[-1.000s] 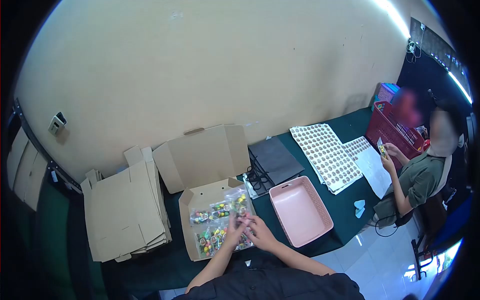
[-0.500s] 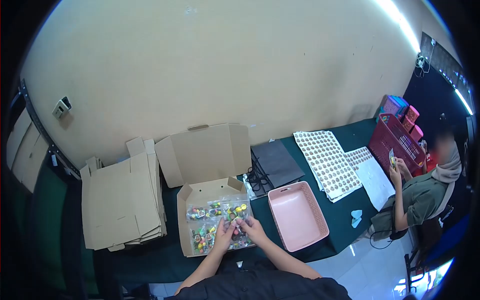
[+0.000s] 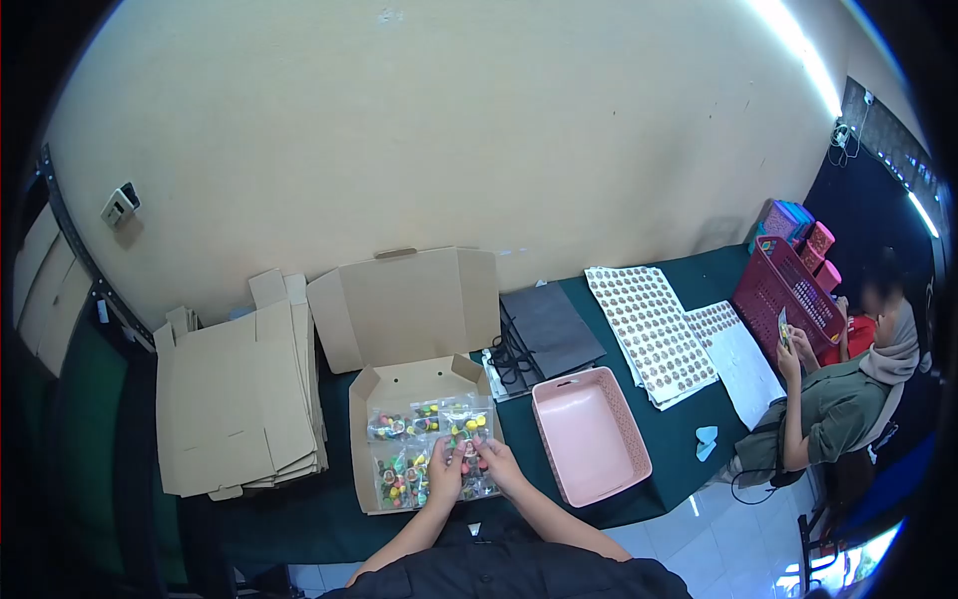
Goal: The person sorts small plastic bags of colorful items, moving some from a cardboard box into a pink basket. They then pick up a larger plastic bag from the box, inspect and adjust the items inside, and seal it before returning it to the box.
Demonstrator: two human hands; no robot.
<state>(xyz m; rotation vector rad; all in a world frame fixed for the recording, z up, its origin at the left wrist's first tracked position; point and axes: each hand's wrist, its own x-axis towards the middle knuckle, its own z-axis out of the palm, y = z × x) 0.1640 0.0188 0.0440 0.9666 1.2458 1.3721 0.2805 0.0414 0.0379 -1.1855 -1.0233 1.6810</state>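
Note:
An open cardboard box (image 3: 360, 439) stands in front of me with its lid raised against the wall. Several clear plastic packets (image 3: 401, 479) of small colourful pieces, perhaps sweets, lie inside it. Over the box's right half, my left hand (image 3: 444, 474) and my right hand (image 3: 504, 467) pinch one such clear packet (image 3: 467, 417) between thumbs and fingers. Yellow, green and red pieces show through its plastic. Whether this packet rests on those below cannot be made out.
Flattened cardboard boxes (image 3: 235, 399) are stacked at left. A pink basket (image 3: 591, 439), black paper bags (image 3: 554, 329) and sticker sheets (image 3: 654, 334) lie to the right. Farther right, a co-worker (image 3: 848, 399) holds a small packet beside a maroon basket (image 3: 783, 299).
The view has shifted slightly. Both my hands stay on the packet over the box, with thumbs a little farther apart. The co-worker's head and hands have moved slightly.

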